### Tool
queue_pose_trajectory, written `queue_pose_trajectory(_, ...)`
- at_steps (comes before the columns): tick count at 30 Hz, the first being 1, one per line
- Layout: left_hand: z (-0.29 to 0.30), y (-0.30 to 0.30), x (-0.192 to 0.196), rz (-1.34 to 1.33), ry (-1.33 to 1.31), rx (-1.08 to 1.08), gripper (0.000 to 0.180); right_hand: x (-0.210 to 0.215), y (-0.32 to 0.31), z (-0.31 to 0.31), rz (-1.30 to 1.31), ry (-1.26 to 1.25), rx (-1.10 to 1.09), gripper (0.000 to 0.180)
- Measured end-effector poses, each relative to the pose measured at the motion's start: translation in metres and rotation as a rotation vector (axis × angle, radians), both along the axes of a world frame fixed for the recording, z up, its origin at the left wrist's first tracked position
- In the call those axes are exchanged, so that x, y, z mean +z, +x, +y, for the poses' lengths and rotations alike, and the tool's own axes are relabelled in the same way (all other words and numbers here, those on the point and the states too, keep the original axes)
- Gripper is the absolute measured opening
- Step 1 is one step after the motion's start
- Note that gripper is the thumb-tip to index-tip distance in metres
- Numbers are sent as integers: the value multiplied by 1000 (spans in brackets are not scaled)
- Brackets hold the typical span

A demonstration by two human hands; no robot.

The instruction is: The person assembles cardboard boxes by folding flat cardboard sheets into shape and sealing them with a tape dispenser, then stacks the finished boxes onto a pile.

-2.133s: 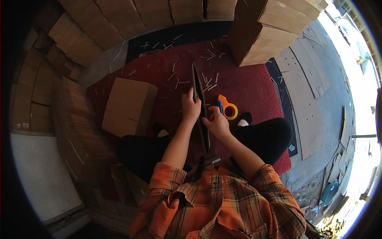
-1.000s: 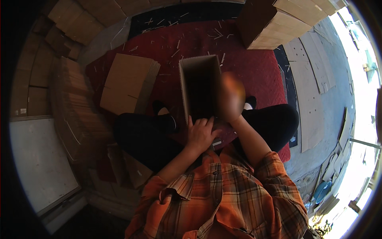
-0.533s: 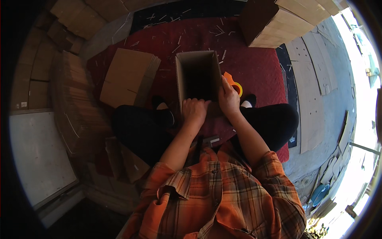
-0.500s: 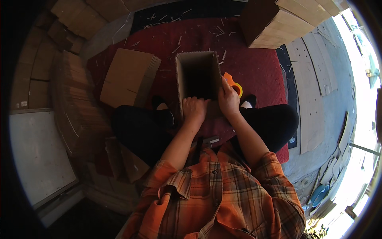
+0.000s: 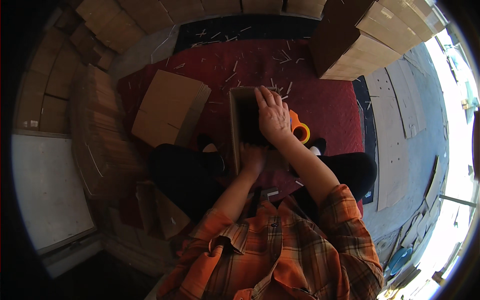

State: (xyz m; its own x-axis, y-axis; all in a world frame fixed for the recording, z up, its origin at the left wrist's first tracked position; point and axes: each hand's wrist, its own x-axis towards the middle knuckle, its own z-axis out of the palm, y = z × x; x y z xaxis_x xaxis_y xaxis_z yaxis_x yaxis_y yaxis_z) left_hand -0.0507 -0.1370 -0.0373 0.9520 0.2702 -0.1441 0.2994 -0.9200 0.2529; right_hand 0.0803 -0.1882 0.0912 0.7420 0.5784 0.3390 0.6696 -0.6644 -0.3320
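Open cardboard box, centre of the clock, between the person's legs; both hands on or over it.
Left hand at six o'clock, at the near edge, fingers seemingly bent; thumb grip cannot be told. Right hand flat, fingers extended and slightly parted, tips toward twelve at the far rim; contact pressure not determinable. Orange tape dispenser at three, just beside the right hand; flat cardboard stack between nine and ten, apart. Risks, as judged: uneven pressure could skew the walls out of square; the right forearm could knock the dispenser; loose scraps at one o'clock could lodge beneath the box.
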Motion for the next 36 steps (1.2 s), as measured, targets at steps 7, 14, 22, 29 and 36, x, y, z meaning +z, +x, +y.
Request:
queue_pose_trajectory(7, 3, -1, 4, -55, -29, 10, 37, -26, 41, 30, 69, 83, 81, 42)
queue_pose_trajectory(14, 7, 11, 27, 185, -186, 41, 40, -45, 5, 14, 296, -192, 68, 32)
queue_pose_trajectory(22, -7, 43, 29, -248, -177, 227, 75, -73, 7, 6, 366, -356, 54, 33)
queue_pose_trajectory(29, 12, 55, 21, -70, -254, 314, 85, -10, -7, -20, 472, 150, 258, 28)
queue_pose_trajectory(36, 4, 54, 38, 47, -223, 309, 86, -67, -30, -34, 745, 689, -239, 51)
